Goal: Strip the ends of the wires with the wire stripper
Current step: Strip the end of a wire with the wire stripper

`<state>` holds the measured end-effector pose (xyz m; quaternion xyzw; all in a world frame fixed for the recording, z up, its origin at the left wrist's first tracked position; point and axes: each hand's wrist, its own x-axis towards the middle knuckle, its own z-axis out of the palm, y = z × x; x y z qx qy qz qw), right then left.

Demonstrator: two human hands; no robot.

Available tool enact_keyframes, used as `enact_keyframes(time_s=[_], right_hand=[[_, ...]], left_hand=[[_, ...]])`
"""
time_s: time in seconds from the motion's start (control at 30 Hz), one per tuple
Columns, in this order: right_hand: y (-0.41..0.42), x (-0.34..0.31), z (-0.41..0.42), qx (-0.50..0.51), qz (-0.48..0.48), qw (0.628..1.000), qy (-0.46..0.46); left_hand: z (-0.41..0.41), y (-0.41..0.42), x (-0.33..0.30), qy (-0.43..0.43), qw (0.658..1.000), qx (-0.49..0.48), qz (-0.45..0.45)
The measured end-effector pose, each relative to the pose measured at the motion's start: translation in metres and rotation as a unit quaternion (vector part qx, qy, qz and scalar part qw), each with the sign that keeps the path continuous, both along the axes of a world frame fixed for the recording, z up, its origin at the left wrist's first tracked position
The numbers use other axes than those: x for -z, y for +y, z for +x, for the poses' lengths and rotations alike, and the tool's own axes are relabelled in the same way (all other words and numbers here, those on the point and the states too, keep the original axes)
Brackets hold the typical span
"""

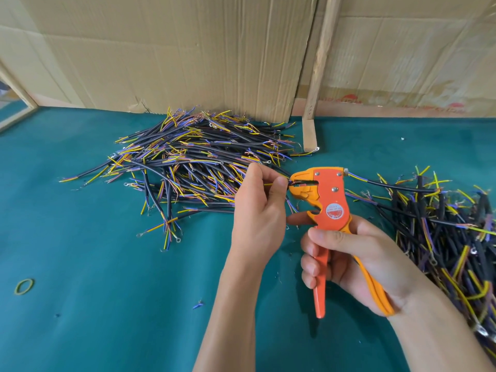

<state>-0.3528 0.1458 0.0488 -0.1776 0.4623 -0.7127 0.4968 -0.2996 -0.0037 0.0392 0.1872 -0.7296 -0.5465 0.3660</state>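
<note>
A wire end (285, 183) is pinched by the left hand (259, 208) and fed into the wire stripper (319, 200), whose handles are gripped by the right hand (349, 264). 2 wire piles (198, 162) flank them on the green table (94, 264).

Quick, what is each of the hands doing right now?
Left hand: pinches a thin wire end, feeding it into the stripper's mouth.
Right hand: grips the handles of the orange and yellow wire stripper.
</note>
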Motion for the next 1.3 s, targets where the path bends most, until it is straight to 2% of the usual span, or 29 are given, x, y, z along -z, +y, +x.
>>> enact_keyframes(time_s=[0.2, 0.37, 0.77, 1.3], right_hand=[[-0.001, 0.000, 0.001, 0.009, 0.006, 1.000, -0.005], [-0.001, 0.000, 0.001, 0.010, 0.011, 1.000, -0.005], [0.002, 0.000, -0.002, 0.023, 0.027, 0.999, -0.005], [0.004, 0.000, -0.006, -0.003, 0.026, 1.000, 0.002]], left_hand=[[0.002, 0.002, -0.003, 0.015, 0.999, -0.014, -0.039], [0.002, 0.003, -0.005, 0.011, 1.000, -0.002, -0.007], [0.004, -0.008, 0.004, -0.009, 0.999, 0.040, 0.000], [0.005, -0.007, -0.001, 0.013, 1.000, -0.001, -0.023]])
